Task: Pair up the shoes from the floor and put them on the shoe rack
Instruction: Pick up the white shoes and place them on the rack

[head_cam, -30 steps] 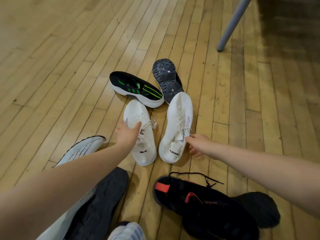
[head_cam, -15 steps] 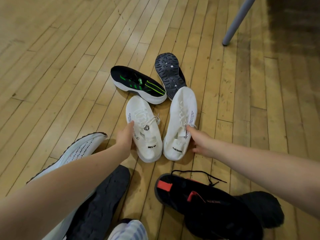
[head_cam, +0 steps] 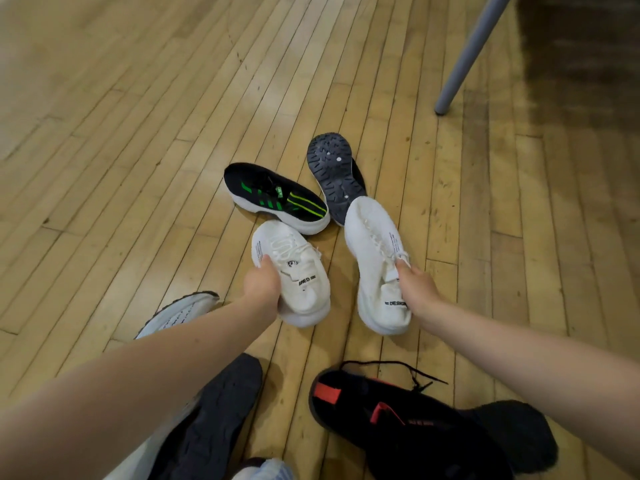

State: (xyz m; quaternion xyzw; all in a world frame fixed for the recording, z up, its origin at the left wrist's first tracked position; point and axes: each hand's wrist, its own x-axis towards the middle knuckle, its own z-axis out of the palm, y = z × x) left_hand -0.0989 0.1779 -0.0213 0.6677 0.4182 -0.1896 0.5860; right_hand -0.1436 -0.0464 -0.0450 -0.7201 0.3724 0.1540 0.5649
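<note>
Head view is showing the left hand (head_cam: 261, 289) gripping 1 white shoe (head_cam: 294, 271) and the right hand (head_cam: 414, 289) gripping its mate (head_cam: 375, 251) at 3 o'clock; lifting both level should be keeping the 2 paired.

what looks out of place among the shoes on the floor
The dark shoe behind the right white shoe lies flipped, tread facing up. The black and red shoe near the bottom has its lace loose, trailing over the floor.
</note>
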